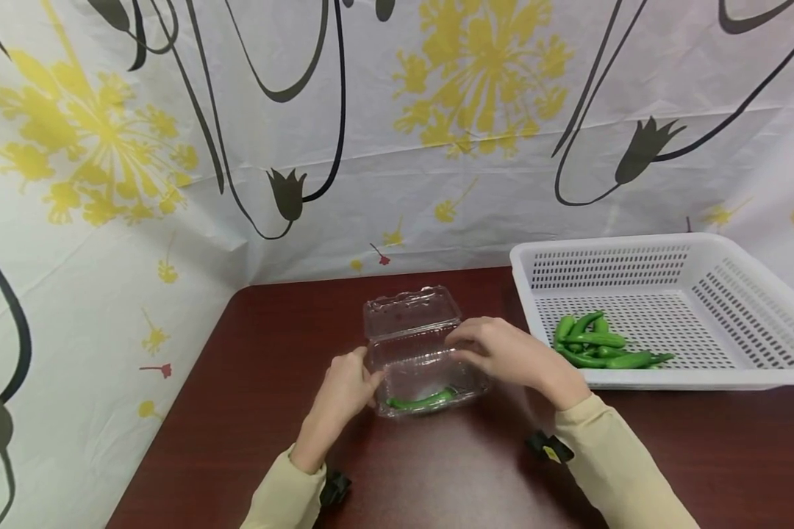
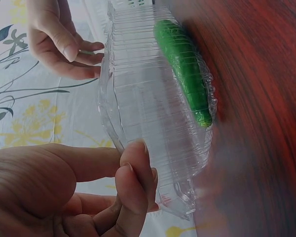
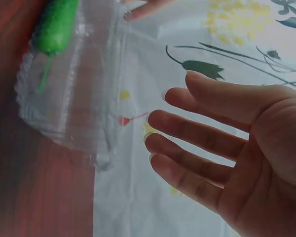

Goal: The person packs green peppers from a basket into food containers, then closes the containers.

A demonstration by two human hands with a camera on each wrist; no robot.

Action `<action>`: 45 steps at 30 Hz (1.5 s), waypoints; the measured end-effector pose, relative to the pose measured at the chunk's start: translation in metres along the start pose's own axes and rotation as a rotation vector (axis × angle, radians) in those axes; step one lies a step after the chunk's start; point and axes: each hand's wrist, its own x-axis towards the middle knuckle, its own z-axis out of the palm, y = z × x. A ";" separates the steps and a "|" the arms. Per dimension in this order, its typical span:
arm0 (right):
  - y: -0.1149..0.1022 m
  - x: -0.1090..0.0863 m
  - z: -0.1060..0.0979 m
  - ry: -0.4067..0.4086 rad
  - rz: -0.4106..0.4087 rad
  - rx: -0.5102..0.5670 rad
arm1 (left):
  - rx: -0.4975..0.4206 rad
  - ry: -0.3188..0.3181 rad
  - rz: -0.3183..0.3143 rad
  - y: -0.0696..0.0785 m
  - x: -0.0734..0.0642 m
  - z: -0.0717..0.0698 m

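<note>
A clear plastic clamshell container (image 1: 406, 367) lies with its lid (image 1: 410, 314) folded back, away from the person. Along its near wall rests one green chili pepper (image 1: 422, 400), seen through the plastic in the left wrist view (image 2: 182, 69). My left hand (image 1: 345, 388) pinches the container's left rim between thumb and fingers. Over the right rim hovers my right hand (image 1: 496, 351), its fingers relaxed and a little bent. In the right wrist view that hand (image 3: 222, 143) holds nothing, and its fingertips are apart from the plastic.
To the right stands a white perforated plastic basket (image 1: 642, 376) with a pile of green chili peppers (image 1: 595, 344) in its near left corner. The dark red wooden table (image 1: 258, 353) meets a flower-printed white cloth (image 1: 370, 220) at the back and left.
</note>
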 end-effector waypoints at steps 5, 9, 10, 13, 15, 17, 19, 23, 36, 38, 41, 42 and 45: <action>0.004 -0.005 -0.010 0.017 0.034 0.025 | 0.005 0.003 0.000 0.000 0.000 0.000; 0.007 -0.009 -0.017 0.033 0.051 0.025 | 0.003 0.001 -0.006 0.000 -0.001 0.000; 0.008 -0.010 -0.019 0.037 0.056 0.023 | 0.001 -0.001 -0.008 0.000 -0.001 0.000; 0.010 -0.013 -0.024 0.037 0.073 0.029 | -0.007 -0.003 -0.011 0.000 0.000 0.000; 0.011 -0.016 -0.026 0.036 0.090 0.044 | -0.006 -0.003 -0.006 0.000 0.000 0.000; 0.013 -0.018 -0.029 0.038 0.109 0.052 | 0.001 0.000 0.004 -0.001 0.000 0.000; 0.014 -0.021 -0.033 0.042 0.124 0.051 | 0.009 0.003 0.014 -0.001 0.000 0.001; 0.017 -0.024 -0.038 0.047 0.147 0.042 | 0.006 0.005 0.019 -0.002 0.000 0.001; 0.023 -0.033 -0.051 0.056 0.188 0.035 | 0.015 0.006 0.025 -0.002 -0.001 0.001; 0.024 -0.035 -0.053 0.064 0.194 0.027 | 0.017 0.004 0.024 -0.002 0.000 0.001; 0.025 -0.038 -0.055 0.074 0.196 0.026 | 0.013 -0.001 0.019 -0.001 -0.001 0.001; 0.026 -0.039 -0.056 0.078 0.198 0.020 | 0.011 -0.003 0.017 -0.001 -0.001 0.001; 0.027 -0.042 -0.059 0.087 0.208 -0.003 | 0.007 -0.005 0.015 -0.001 -0.001 0.001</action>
